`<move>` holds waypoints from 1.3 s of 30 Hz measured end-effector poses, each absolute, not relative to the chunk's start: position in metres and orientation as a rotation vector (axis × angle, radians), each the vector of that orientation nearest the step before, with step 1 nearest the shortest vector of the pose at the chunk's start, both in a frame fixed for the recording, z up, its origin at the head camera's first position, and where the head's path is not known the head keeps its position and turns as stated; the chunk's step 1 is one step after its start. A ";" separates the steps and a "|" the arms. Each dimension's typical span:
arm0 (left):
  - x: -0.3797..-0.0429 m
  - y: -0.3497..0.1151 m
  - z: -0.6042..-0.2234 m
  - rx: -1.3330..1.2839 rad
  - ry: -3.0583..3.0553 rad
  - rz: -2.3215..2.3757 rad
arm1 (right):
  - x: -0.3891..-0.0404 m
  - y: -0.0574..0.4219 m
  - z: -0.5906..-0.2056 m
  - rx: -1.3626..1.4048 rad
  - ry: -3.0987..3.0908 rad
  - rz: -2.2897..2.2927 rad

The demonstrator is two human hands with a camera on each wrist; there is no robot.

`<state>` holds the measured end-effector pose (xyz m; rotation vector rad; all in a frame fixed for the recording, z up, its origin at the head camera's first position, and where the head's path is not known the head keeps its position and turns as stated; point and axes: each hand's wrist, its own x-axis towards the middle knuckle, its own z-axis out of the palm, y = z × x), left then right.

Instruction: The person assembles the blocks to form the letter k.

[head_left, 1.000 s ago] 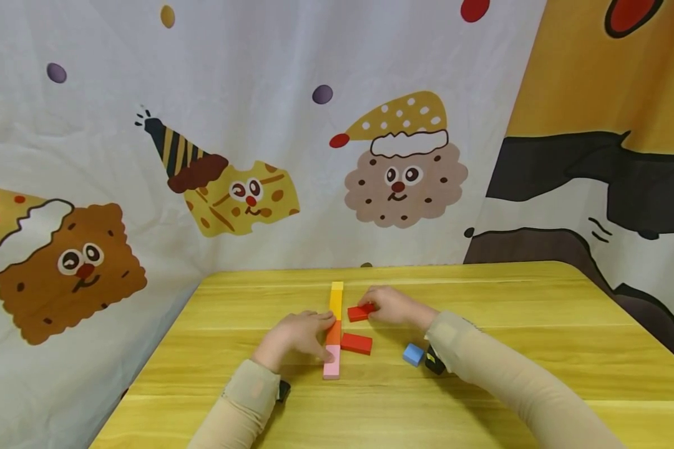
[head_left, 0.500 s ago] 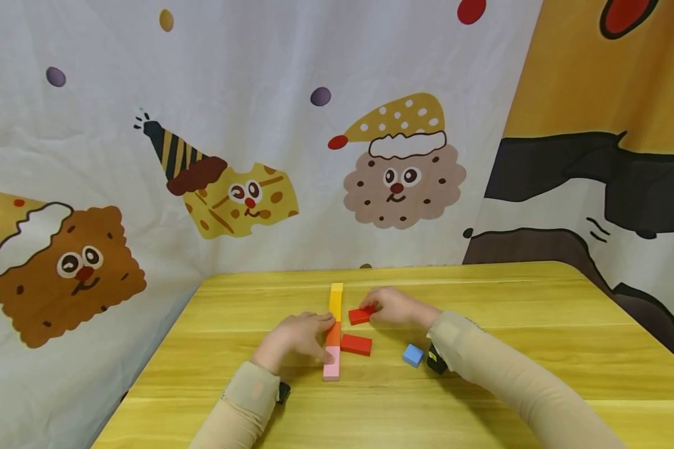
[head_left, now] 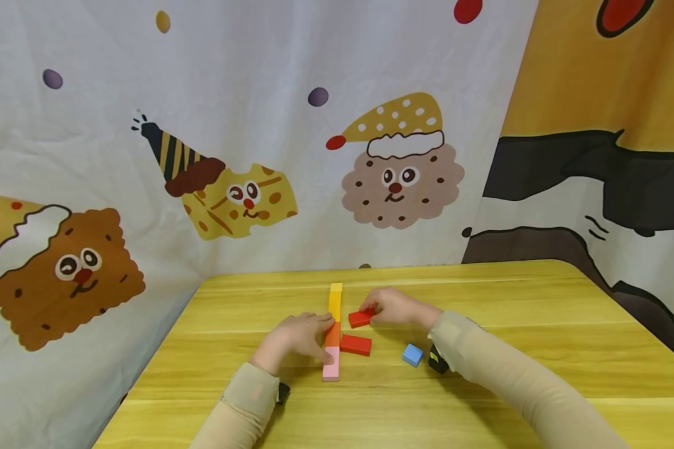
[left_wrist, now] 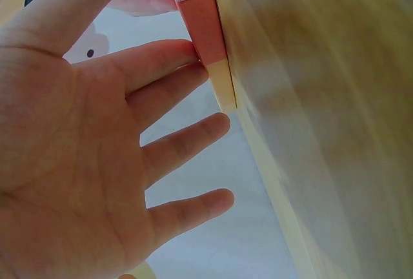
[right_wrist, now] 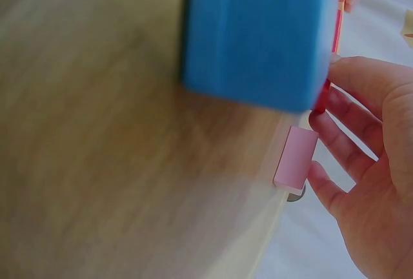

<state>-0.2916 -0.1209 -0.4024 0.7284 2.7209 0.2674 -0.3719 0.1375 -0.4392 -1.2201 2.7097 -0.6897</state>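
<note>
A straight row of blocks lies on the table, with a pink block (head_left: 331, 368) nearest me, an orange block (head_left: 332, 335) after it and yellow (head_left: 335, 304) at the far end. My left hand (head_left: 299, 337) touches the row's left side with extended fingers; its thumb is at the pink block. To the right of the row, my right hand (head_left: 393, 305) pinches a red block (head_left: 361, 319) between thumb and fingers. A second red block (head_left: 356, 345) lies nearer me, its left end against or very close to the row. The right wrist view shows another pink block (right_wrist: 297, 159) beside the right fingers.
A blue block (head_left: 412, 355) lies on the wooden table (head_left: 511, 324) near the right wrist, and looms large in the right wrist view. Black wrist devices sit under both forearms. A printed cloth (head_left: 269, 81) hangs behind the table's far edge.
The right hand has drawn the pinched red block slightly toward me, closer to the other red block. The left hand and the row hold their place. The head view has shifted a little.
</note>
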 end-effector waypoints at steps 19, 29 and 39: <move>-0.294 -0.122 -0.403 0.737 2.726 0.244 | -0.369 0.134 -0.440 -1.336 2.689 -0.650; -0.294 -0.122 -0.404 0.746 2.730 0.251 | -0.364 0.131 -0.438 -1.280 2.679 -0.644; -0.293 -0.121 -0.405 0.746 2.731 0.260 | -0.366 0.129 -0.442 -1.327 2.677 -0.617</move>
